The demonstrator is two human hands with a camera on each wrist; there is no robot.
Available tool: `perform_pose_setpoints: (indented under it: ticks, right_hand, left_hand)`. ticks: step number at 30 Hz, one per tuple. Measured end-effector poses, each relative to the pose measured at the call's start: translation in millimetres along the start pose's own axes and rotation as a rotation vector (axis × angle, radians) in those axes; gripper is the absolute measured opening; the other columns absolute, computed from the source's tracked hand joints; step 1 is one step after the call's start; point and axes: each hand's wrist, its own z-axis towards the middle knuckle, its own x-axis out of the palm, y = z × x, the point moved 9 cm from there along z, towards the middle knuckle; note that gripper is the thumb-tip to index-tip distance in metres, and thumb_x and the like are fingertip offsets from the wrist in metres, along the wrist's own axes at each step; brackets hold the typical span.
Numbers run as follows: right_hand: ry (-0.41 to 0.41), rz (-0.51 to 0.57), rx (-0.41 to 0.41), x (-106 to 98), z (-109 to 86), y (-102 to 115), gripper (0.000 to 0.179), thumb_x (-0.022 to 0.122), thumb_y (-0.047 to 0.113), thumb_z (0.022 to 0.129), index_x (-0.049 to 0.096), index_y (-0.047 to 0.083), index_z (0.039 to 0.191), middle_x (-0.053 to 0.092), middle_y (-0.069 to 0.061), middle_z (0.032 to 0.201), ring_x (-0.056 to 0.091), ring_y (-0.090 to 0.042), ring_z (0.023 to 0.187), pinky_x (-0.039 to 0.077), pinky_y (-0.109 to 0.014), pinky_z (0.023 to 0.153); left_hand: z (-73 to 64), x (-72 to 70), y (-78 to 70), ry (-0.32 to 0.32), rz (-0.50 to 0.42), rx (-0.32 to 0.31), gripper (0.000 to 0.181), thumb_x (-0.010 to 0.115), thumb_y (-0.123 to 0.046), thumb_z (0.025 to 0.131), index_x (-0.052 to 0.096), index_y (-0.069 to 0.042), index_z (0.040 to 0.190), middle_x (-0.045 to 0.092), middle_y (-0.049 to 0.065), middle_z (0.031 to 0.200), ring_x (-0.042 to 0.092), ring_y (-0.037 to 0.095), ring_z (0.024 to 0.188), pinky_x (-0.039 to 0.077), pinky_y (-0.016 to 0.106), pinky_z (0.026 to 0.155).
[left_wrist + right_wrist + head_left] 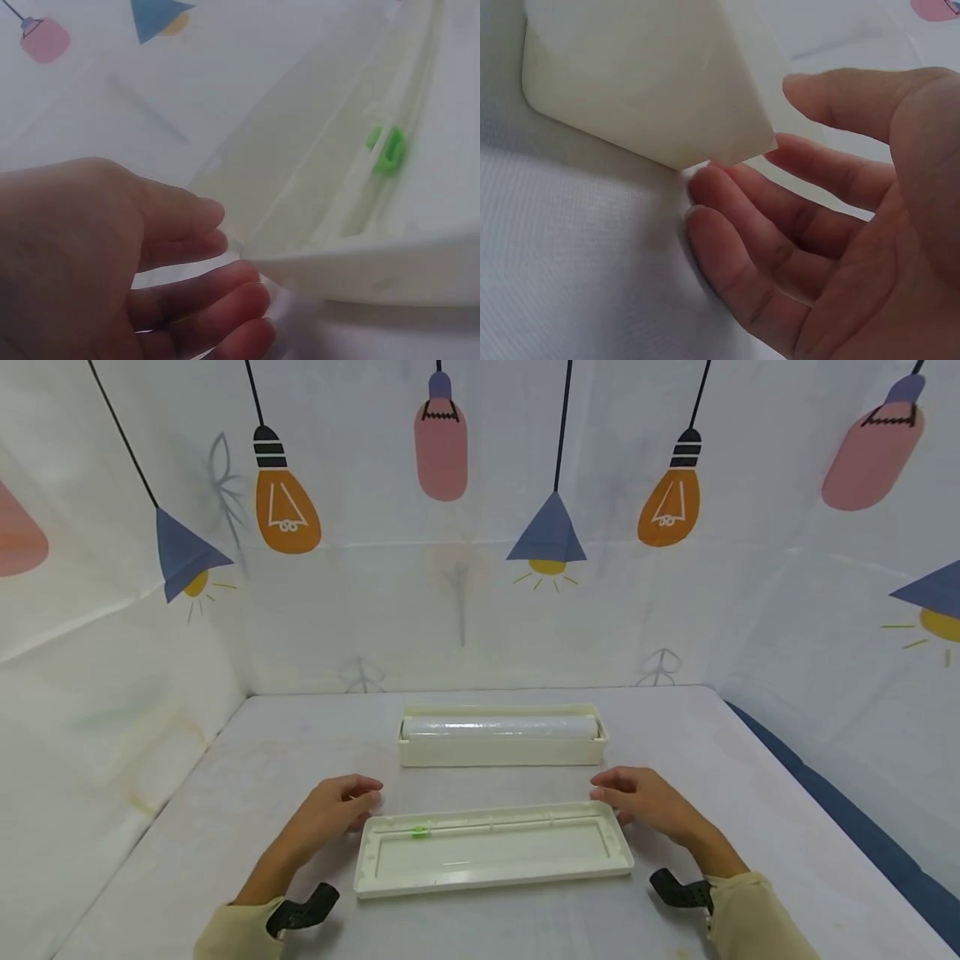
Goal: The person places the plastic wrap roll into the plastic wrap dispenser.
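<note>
A cream plastic lid lies on the table in front of me, its hollow inside facing up. A small green slide cutter sits on the rail along its far side. My left hand is at the lid's far left corner, fingers loosely bent, fingertips right by the edge in the left wrist view. At the far right corner is my right hand. Its relaxed fingers spread beside the corner, fingertips close under it in the right wrist view. Behind the lid stands a cream box with a cling film roll inside.
A white cloth covers the table. White fabric walls printed with lamps enclose its back and sides. Dark blue material shows beyond the right edge. Black wrist straps jut out beside each forearm.
</note>
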Motion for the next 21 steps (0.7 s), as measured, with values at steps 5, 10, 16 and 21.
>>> perform_pose_setpoints:
  ticks: [5,10,16,21]
  right_hand:
    - [0.070,-0.033,-0.025,3.5,-2.4,1.7,0.045,0.067,0.036,0.097,0.065,0.001,0.126,0.067,-0.009,0.117,0.061,-0.023,0.095,0.057,-0.036,0.071]
    - [0.116,-0.062,-0.042,6.6,-4.7,4.8,0.042,0.069,0.034,0.095,0.067,0.000,0.121,0.068,-0.008,0.111,0.061,-0.023,0.092,0.056,-0.037,0.070]
    - [0.097,-0.065,-0.083,7.1,-6.3,8.2,0.030,0.068,0.024,0.096,0.070,-0.001,0.111,0.069,-0.007,0.101,0.060,-0.022,0.085,0.055,-0.034,0.065]
    - [0.045,-0.085,-0.118,6.1,-5.6,10.1,0.024,0.067,0.023,0.097,0.071,0.001,0.107,0.069,-0.006,0.098,0.060,-0.022,0.083,0.054,-0.033,0.064]
  left_hand:
    - [-1.2,5.6,3.2,0.107,0.029,0.006,0.031,0.068,-0.028,0.096,0.070,-0.008,0.120,0.067,0.003,0.096,0.059,0.019,0.078,0.051,0.033,0.066]
    - [-5.2,13.7,-2.1,0.232,0.044,0.085,0.036,0.071,-0.033,0.094,0.071,-0.006,0.118,0.067,0.003,0.096,0.057,0.020,0.081,0.051,0.033,0.067]
    - [-6.1,16.7,-6.2,0.250,0.085,0.151,0.030,0.072,-0.032,0.093,0.073,-0.007,0.111,0.068,0.001,0.096,0.057,0.019,0.083,0.050,0.034,0.068]
    - [-4.8,16.6,-8.2,0.216,0.116,0.188,0.022,0.071,-0.027,0.094,0.075,-0.008,0.105,0.069,-0.001,0.093,0.057,0.018,0.079,0.049,0.031,0.065]
